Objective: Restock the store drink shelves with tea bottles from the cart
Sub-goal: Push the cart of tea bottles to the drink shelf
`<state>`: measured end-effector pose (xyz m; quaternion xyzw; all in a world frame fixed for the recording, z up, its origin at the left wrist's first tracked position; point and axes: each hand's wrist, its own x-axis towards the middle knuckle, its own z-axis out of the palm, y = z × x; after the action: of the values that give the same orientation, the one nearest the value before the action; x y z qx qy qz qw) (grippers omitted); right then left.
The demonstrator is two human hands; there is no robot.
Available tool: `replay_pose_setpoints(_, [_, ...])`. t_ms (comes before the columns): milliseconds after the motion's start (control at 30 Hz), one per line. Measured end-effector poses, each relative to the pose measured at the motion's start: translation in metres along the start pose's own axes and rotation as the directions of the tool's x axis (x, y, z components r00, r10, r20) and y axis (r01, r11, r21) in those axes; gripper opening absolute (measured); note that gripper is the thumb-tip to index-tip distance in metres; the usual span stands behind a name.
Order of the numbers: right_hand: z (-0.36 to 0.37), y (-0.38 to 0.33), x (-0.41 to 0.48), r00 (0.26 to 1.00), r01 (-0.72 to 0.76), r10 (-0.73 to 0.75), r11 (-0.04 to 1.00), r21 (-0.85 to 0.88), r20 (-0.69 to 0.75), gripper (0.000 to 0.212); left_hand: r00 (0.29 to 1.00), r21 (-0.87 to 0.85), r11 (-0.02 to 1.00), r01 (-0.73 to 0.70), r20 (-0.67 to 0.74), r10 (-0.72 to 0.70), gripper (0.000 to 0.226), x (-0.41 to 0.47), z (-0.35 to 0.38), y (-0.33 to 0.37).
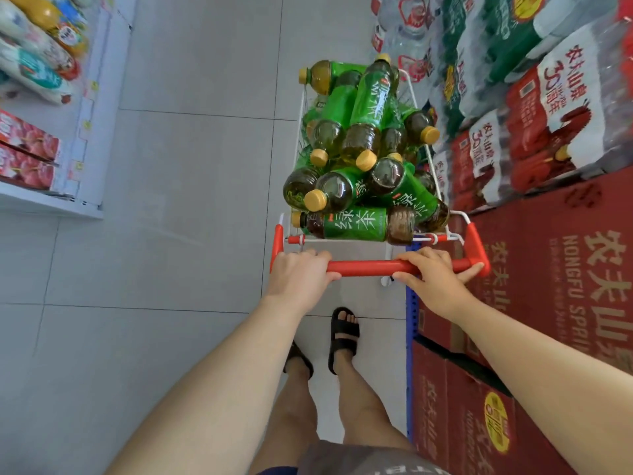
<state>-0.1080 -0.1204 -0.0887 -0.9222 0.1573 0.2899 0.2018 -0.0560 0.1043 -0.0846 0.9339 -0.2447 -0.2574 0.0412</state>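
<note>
Currently standing behind the cart [476, 241], both arms extended forward. Gripping the red handle bar [363, 267] with the left hand [301, 274] near its left end, fingers curled over the top, thumb tucked beneath. Gripping the same bar with the right hand [433, 277] toward its right end, fingers wrapped over, one finger stretched along the bar. Noting the tea bottles [363, 156] heaped in the cart's white wire basket: green-labelled, yellow-capped, lying crosswise on one another, piled above the rim. Positioned on the grey tiled floor [188, 166], between a white shelf [92, 108] of drinks at left and red cartons [548, 269] plus wrapped water packs [555, 108] at right, just beside the cart. Wearing black sandals [344, 334].
</note>
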Motion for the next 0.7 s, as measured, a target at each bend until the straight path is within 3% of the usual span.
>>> replay_pose_setpoints(433, [0.011,-0.084,0.013,0.962,0.253,-0.232,0.956,-0.148,0.144,0.027,0.982,-0.014,0.982,0.188,-0.032,-0.188,0.044,-0.07,0.021,-0.061])
replay_pose_setpoints(700, [0.004,-0.172,0.063,0.911,0.407,-0.354,0.853,-0.326,0.211,0.029,0.93,-0.066,0.936,0.346,-0.11,-0.351,0.043,-0.073,0.009,-0.122])
